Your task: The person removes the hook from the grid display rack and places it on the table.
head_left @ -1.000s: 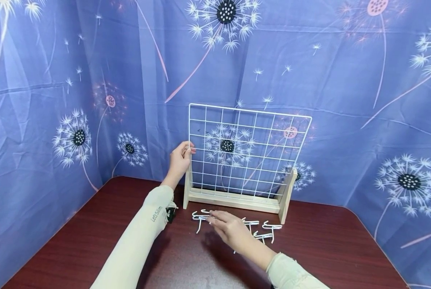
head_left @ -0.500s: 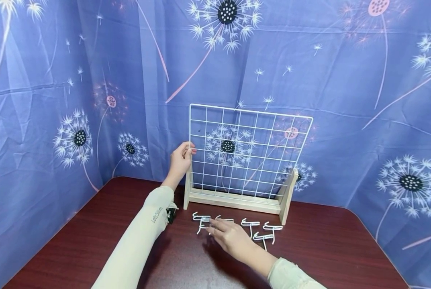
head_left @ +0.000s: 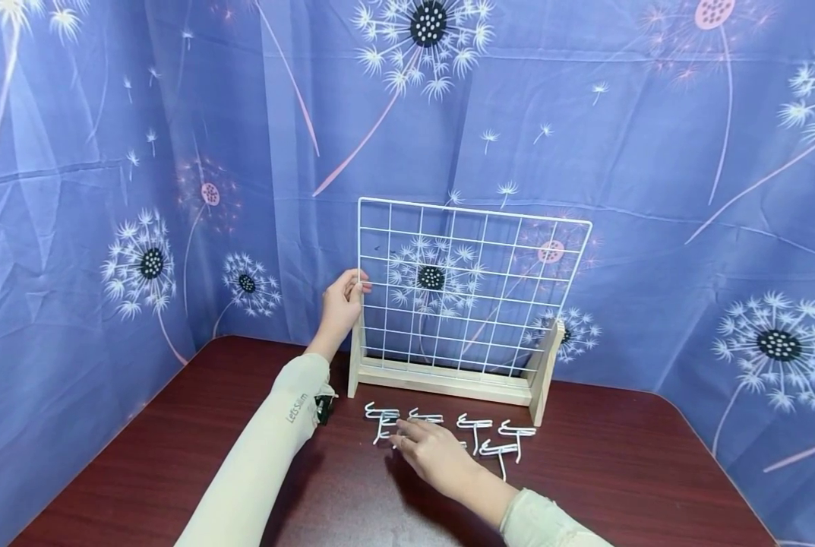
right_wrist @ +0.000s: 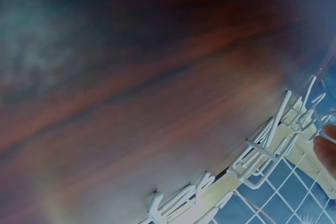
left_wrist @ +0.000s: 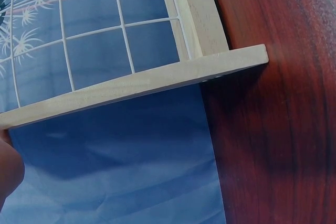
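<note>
My left hand (head_left: 342, 298) grips the left edge of a white wire grid panel (head_left: 469, 292), which stands upright in a pale wooden stand (head_left: 448, 380). The left wrist view shows part of that hand beside the stand's side post (left_wrist: 131, 85). Several white wire hooks (head_left: 474, 422) lie on the table before the stand. My right hand (head_left: 434, 452) is low over the left hooks and pinches a wire hook (head_left: 390, 422), whose end shows past the fingertips. Its fingers (right_wrist: 326, 153) appear at the right edge of the right wrist view, against white wire; the palm hides part of another hook.
The dark red wooden table (head_left: 585, 486) runs to a blue dandelion-print cloth (head_left: 653, 304) hanging behind and at the sides. More hooks (head_left: 518, 431) lie right of my right hand, close to the stand's right post (head_left: 546, 372).
My right hand has drawn slightly nearer and lower with the hook, from behind the leftmost hook to its front right. A hook behind the hand has come into view. My left hand stays put.
</note>
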A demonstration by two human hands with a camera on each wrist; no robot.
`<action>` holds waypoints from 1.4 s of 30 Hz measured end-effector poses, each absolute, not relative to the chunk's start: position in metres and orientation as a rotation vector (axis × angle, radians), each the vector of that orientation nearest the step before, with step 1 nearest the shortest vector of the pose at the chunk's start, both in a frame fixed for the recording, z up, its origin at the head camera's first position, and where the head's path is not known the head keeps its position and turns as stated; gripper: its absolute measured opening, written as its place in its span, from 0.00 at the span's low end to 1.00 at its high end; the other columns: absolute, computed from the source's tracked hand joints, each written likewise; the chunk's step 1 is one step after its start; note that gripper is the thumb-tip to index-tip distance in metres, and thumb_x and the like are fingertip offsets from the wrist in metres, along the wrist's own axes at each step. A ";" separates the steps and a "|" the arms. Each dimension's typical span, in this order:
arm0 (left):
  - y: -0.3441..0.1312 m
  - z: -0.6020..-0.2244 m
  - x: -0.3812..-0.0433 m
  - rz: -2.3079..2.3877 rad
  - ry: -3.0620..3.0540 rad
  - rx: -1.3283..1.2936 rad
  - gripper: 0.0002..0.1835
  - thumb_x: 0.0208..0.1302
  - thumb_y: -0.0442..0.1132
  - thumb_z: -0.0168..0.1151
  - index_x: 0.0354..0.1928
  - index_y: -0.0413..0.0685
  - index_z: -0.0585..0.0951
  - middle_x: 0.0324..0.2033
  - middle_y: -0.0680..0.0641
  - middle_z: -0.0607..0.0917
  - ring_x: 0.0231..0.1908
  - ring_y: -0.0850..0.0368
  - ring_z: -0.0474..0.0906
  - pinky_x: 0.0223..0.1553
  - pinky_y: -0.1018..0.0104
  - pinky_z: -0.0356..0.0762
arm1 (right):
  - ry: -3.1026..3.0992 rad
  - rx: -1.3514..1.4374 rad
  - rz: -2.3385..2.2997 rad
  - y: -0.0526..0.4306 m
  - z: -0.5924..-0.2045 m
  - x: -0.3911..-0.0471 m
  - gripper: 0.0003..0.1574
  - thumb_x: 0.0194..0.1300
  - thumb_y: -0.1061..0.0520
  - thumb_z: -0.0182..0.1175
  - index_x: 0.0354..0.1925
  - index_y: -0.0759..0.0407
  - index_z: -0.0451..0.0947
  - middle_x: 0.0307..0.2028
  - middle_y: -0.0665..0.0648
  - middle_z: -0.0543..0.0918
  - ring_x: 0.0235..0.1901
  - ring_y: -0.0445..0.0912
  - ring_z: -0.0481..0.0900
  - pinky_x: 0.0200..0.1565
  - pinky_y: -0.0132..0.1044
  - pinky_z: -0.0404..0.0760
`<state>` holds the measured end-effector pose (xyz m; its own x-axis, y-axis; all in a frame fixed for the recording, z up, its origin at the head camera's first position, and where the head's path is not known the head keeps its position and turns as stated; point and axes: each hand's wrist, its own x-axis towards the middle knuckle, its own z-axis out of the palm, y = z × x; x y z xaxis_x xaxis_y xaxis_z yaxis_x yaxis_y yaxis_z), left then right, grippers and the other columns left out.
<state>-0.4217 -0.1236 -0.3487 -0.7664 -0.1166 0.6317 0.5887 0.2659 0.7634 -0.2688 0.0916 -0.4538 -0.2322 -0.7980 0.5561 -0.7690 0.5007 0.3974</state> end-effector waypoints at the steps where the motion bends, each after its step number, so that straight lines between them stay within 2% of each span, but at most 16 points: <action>1: -0.124 -0.349 -0.422 -1.549 -1.955 -0.423 0.09 0.68 0.25 0.50 0.43 0.37 0.79 0.37 0.39 0.86 0.40 0.48 0.84 0.48 0.59 0.79 | -2.028 1.282 -0.055 0.091 -0.454 -0.269 0.15 0.52 0.57 0.70 0.41 0.57 0.86 0.43 0.59 0.86 0.44 0.48 0.84 0.49 0.38 0.80; 16: -0.124 -0.349 -0.422 -1.536 -1.942 -0.444 0.08 0.69 0.26 0.50 0.43 0.35 0.79 0.37 0.39 0.86 0.40 0.47 0.84 0.47 0.58 0.79 | -2.174 1.270 -0.092 0.085 -0.456 -0.268 0.09 0.59 0.57 0.66 0.39 0.56 0.86 0.44 0.60 0.85 0.43 0.51 0.84 0.49 0.40 0.81; 34: -0.125 -0.348 -0.422 -1.521 -1.959 -0.435 0.08 0.69 0.26 0.50 0.44 0.37 0.79 0.37 0.40 0.86 0.40 0.49 0.84 0.45 0.59 0.79 | -2.179 1.287 -0.062 0.082 -0.456 -0.269 0.08 0.60 0.56 0.66 0.39 0.53 0.87 0.44 0.59 0.85 0.42 0.50 0.84 0.47 0.40 0.81; 42: -0.124 -0.348 -0.420 -1.541 -1.966 -0.423 0.08 0.69 0.27 0.50 0.44 0.37 0.78 0.38 0.38 0.86 0.41 0.48 0.83 0.47 0.59 0.78 | -2.176 1.276 -0.168 0.081 -0.458 -0.266 0.11 0.60 0.55 0.66 0.42 0.54 0.87 0.46 0.60 0.85 0.44 0.50 0.84 0.47 0.39 0.81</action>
<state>-0.4205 -0.1241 -0.3476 -0.7704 -0.1114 0.6278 0.5830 0.2756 0.7643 -0.2664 0.0815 -0.4578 -0.3548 -0.8278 0.4345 -0.7515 0.5290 0.3941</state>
